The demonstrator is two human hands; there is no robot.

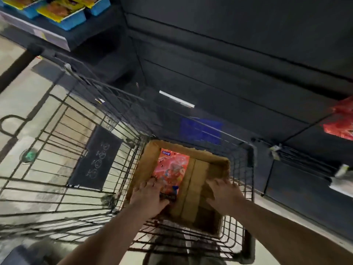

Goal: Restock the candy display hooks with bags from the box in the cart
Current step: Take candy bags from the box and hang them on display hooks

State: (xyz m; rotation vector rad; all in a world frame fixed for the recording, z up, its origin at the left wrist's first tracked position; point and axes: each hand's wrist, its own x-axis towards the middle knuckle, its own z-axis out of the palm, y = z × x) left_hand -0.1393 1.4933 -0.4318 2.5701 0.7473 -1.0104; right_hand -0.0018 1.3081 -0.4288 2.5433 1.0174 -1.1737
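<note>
Dim aisle, soft wide-angle frame.
Shelving (229, 54) beyond the left hand (147, 196) is near black; floor (24, 88) to its left is paler; the bag (172, 169) under it shines; cart (57, 217) wires smear; edges bend.

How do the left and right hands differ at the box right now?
The left hand grips the near end of the red candy bag; the right hand holds nothing. The left hand's fingers curl; the right hand's spread flat on the cardboard box. Both reach inside the box.
</note>
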